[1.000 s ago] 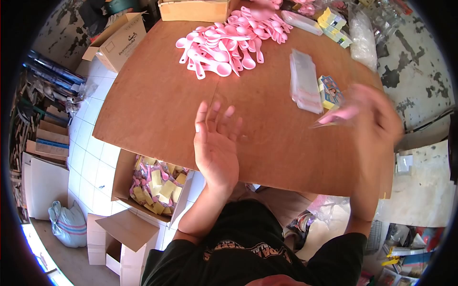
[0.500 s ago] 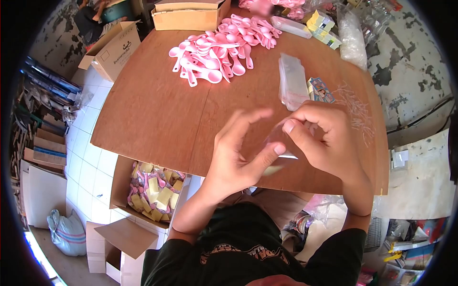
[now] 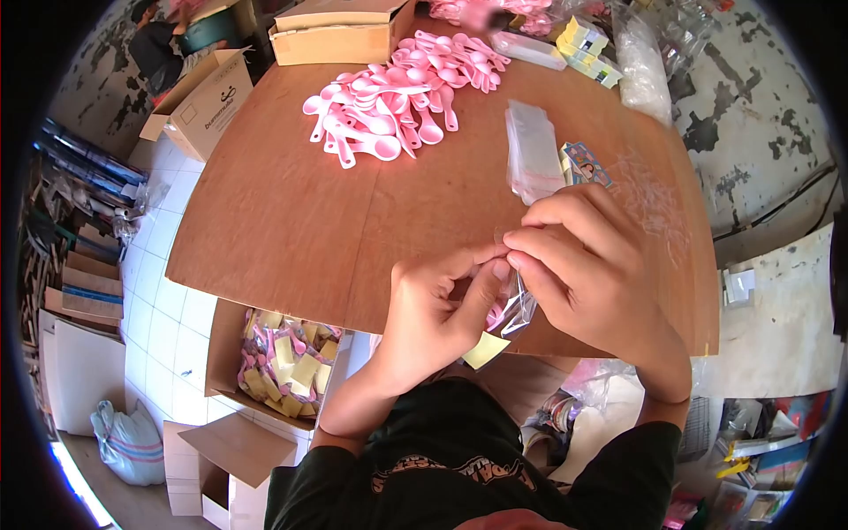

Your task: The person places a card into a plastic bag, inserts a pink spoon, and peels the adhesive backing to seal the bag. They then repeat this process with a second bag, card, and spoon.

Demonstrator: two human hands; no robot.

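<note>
In front of my body I hold a small clear plastic bag (image 3: 523, 311) with a pink piece partly visible in it, probably a spoon. A pale yellow card (image 3: 485, 351) shows at its lower end. My left hand (image 3: 431, 309) pinches the bag's upper edge between thumb and forefinger. Opposite it, the fingertips of my right hand (image 3: 590, 261) are closed on the same edge, touching the left thumb. My fingers hide most of the contents. Beyond the right hand lie a stack of flat clear bags (image 3: 533, 150) and a small pile of printed cards (image 3: 585, 166).
A heap of pink spoons (image 3: 393, 102) covers the table's (image 3: 274, 203) far middle. Thin clear strips (image 3: 649, 203) lie at the right. Below the left edge, a carton (image 3: 223, 353) holds packed spoons with yellow cards. Another person (image 3: 155, 49) sits at the far left.
My left hand, spread and apart before, has moved right and closed on the bag's edge beside my right fingers. The bag with its yellow card now hangs lower and clearer in view.
</note>
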